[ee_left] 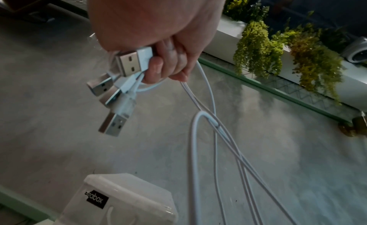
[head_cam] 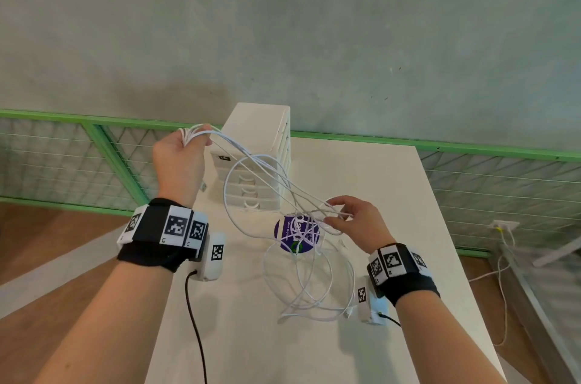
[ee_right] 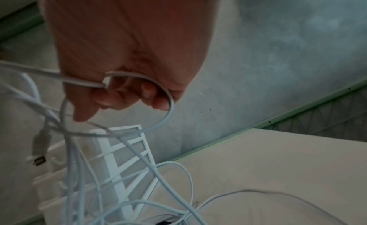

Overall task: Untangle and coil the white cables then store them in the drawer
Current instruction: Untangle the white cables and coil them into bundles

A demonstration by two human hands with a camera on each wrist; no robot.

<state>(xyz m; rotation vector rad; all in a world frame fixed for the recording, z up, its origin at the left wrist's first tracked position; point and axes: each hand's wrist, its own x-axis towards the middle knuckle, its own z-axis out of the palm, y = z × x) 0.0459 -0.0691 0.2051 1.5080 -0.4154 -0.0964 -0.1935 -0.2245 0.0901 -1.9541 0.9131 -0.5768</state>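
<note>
a: where are the white cables [head_cam: 284, 195]?
b: strung between your hands above the table [head_cam: 393, 195], loops trailing onto it before the drawer unit [head_cam: 264, 145] at the far edge.
a: and the hands?
b: your left hand [head_cam: 179, 157] clutches the usb ends [ee_left: 129, 63]; your right hand [head_cam: 358, 222] pinches a strand.

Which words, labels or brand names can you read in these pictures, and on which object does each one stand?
"abox": black label on the white drawer unit, left wrist view; the characters before it are unclear.
The same label in the head view: too small to read.
Purple round sticker on the table: white print, blurred and crossed by the white cables, not readable.
Wrist bands: square black and white code markers only, no words.
</note>
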